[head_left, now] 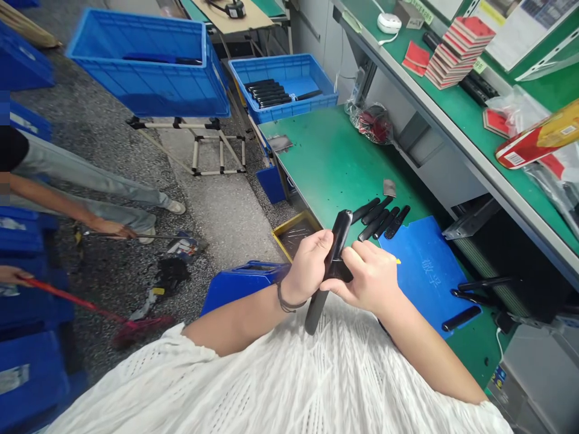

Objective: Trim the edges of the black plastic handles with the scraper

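My left hand [308, 265] is wrapped round a long black handle-shaped part [337, 236], held upright over my lap at the green table's near edge. My right hand [370, 278] pinches the same part at its middle, fingers closed against a small black piece there. The part's lower end [314, 313] hangs below both hands. Several similar black parts [382, 220] lie side by side on the green table [335, 157], just beyond my hands. A blue mat [420, 265] lies to the right of my right hand.
More black parts [461, 317] lie by the mat. A blue bin with black parts [283, 90] stands at the table's far end, a larger blue bin [149, 60] on a frame to its left. A yellow tray [294, 232] sits below. Another person sweeps with a red broom [90, 307] at left.
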Demonstrator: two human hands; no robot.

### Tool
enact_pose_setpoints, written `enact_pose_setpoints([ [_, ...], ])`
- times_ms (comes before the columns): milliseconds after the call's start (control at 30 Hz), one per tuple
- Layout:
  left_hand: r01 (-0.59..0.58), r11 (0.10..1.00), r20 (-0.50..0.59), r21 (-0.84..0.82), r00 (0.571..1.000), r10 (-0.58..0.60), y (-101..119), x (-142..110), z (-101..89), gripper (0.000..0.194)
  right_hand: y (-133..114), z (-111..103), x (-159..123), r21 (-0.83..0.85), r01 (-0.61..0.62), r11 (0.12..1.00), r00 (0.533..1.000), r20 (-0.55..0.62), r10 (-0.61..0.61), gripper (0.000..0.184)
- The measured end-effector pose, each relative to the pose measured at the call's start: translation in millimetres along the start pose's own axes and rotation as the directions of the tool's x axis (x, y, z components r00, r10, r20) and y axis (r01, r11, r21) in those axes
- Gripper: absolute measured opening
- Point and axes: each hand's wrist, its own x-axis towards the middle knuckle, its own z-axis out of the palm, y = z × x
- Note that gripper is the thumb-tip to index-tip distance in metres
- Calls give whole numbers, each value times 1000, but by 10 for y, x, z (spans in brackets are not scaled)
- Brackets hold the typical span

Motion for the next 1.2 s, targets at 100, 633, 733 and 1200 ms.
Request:
enact_pose_setpoints([
  [100,-6,1000,36,30,999,5,46,-14,14,55,84,-65,72,3,-41,999,998,-57,41,80],
  [633,25,997,84,-72,996,-19,60,-57,62,51,246,-242,309,-110,10,994,1000,-24,-13,77],
  [733,7,1000,56,-25,998,-6,56,-36,63,53,214,-237,268,-82,19,996,1000,-10,-20,77],
  [1200,32,998,-16,-54,999,-33,79,23,87,59,22,-117,19,2,50,999,997,56,-50,72],
])
